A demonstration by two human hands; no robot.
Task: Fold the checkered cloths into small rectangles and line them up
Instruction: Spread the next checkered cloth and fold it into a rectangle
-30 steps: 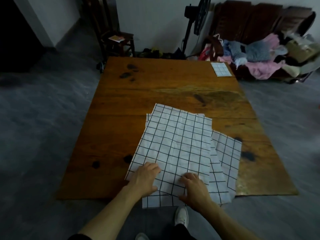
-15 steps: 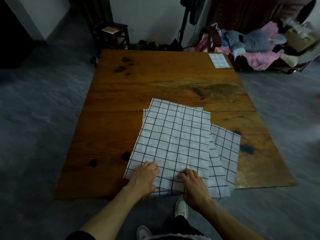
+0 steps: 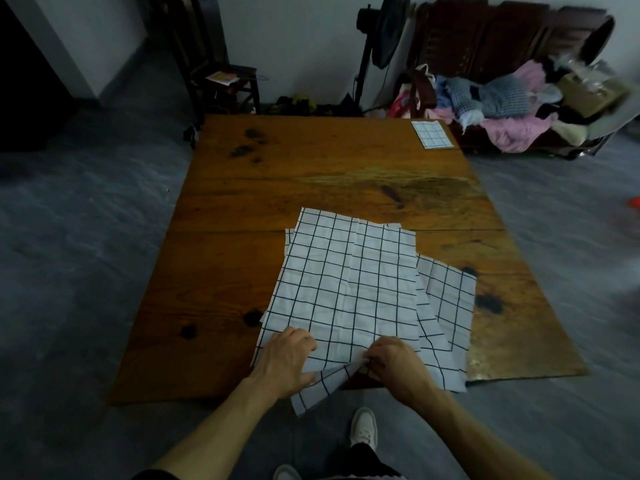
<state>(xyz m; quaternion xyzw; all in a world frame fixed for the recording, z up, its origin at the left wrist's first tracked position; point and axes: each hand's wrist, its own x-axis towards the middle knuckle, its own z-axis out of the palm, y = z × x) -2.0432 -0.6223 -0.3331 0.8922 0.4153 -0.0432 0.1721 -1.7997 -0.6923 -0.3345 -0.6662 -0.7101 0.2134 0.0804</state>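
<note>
A stack of white cloths with a black grid lies spread on the near half of the wooden table [image 3: 277, 174]. The top cloth [image 3: 349, 289] covers most of the pile, and other cloths [image 3: 446, 306] stick out at its right. My left hand [image 3: 287, 358] holds the top cloth's near edge at the left. My right hand [image 3: 394, 365] pinches that near edge at its middle, where the fabric bunches and lifts. A corner of cloth [image 3: 311, 393] hangs over the table's front edge between my hands. One small folded checkered cloth [image 3: 432, 134] lies at the far right corner.
A standing fan [image 3: 381, 39] and a dark wooden chair [image 3: 228, 81] stand beyond the table's far edge. A bench piled with clothes [image 3: 519, 105] sits at the far right. Grey floor surrounds the table, and my shoes [image 3: 363, 427] show below its front edge.
Both hands have gone from lying on the top cloth's near edge to taking hold of it. The edge now bunches under my right fingers and a corner hangs off the table front.
</note>
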